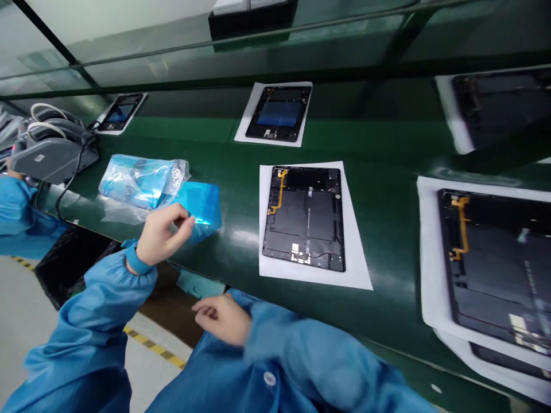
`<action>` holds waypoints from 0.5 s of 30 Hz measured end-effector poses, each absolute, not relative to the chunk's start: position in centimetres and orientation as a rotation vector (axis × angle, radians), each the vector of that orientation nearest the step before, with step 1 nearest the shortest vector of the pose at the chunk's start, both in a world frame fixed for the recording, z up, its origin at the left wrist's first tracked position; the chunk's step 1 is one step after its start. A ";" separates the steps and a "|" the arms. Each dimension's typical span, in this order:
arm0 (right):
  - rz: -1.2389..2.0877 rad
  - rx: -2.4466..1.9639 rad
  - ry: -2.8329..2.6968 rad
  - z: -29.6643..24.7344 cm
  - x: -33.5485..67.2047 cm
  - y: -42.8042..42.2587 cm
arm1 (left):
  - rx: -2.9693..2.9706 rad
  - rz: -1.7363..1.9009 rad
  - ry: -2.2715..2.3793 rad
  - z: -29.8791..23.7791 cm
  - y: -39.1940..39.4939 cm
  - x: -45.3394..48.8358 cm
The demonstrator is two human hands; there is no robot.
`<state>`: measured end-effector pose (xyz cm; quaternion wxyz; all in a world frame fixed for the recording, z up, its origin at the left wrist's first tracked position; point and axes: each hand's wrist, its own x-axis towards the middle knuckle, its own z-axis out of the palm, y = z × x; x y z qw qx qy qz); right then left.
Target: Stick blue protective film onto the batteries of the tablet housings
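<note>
My left hand is closed in a pinch at the edge of a shiny blue film sheet on the green bench. Beside it lies a clear plastic bag with more blue film inside. In front of my body, below the bench edge, my right hand hangs with its fingers curled in and nothing visible in them. An opened tablet, its dark inside and orange flex cable facing up, rests on a white sheet right of my left hand.
More opened tablets on white sheets lie at the back, far left and right, the right ones stacked. A grey device with cables stands at the left, near another person's blue sleeve. A black bin is below.
</note>
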<state>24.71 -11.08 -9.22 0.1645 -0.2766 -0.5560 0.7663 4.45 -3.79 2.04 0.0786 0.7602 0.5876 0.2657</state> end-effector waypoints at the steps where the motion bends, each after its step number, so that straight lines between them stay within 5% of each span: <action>1: 2.158 -0.744 -1.611 -7.7 26.3 -10.7 | 2.341 0.785 1.705 2.2 -4.2 5.2; 5: 1.550 -0.965 -1.657 -2.5 31.4 -6.6 | 2.601 0.709 1.484 2.2 -5.3 9.4; 15: 1.192 -0.962 -2.003 -2.7 34.5 -1.6 | 2.736 0.534 1.345 -1.4 -3.7 15.5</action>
